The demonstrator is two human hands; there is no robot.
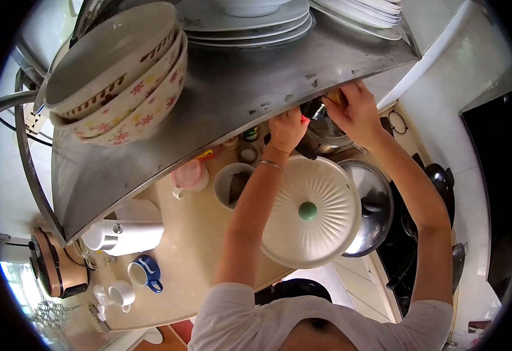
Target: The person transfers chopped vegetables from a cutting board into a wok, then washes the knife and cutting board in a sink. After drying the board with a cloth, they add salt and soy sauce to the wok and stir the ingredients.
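Observation:
Both arms stretch forward under the edge of a metal shelf (pixel 209 105), which partly hides what is between the hands. My left hand (pixel 287 130) is closed, with a small bit of red showing at its fingertips. Beside it my right hand (pixel 355 114) has its fingers curled round a dark, shiny item with a yellow-gold end (pixel 336 97); its kind cannot be made out. Below the hands stands a metal pot (pixel 326 136) with a dark handle. Nearer my body is a large cream ribbed lid (pixel 311 234) with a green knob.
Stacked floral bowls (pixel 145 120) and white plates (pixel 256 26) sit on the shelf at head height. On the counter (pixel 192 257) are a white bowl (pixel 222 186), a pink-lidded cup (pixel 189 175), a blue mug (pixel 151 272) and a white mug (pixel 121 294). A glass lid (pixel 364 175) lies right.

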